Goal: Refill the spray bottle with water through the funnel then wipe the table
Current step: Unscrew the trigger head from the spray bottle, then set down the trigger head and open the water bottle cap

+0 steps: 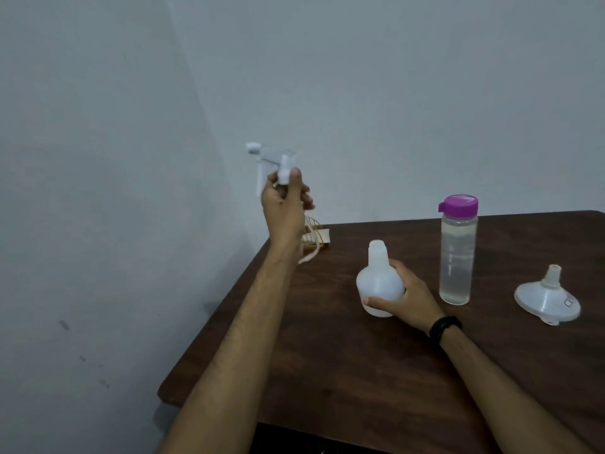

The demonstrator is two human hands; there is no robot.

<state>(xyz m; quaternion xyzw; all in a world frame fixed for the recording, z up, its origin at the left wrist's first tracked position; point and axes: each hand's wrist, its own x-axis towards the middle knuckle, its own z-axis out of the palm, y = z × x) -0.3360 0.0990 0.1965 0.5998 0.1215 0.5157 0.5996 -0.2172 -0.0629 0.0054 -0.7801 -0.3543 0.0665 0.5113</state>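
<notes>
My left hand [285, 204] is raised above the table's far left corner, shut on the white spray head [273, 162], whose tube hangs down past my wrist. The white spray bottle [379, 283] stands upright on the table with its neck uncapped, and my right hand [404, 298] grips its body from the right. A clear water bottle [457, 253] with a purple lid stands just right of it, holding water. Further right, a white funnel [547, 298] rests upside down with its spout pointing up.
The dark brown wooden table [343, 371] has its left edge and near edge in view. A small beige wire-like object [316, 237] lies at the far left corner. Grey walls stand behind and to the left. A black band is on my right wrist.
</notes>
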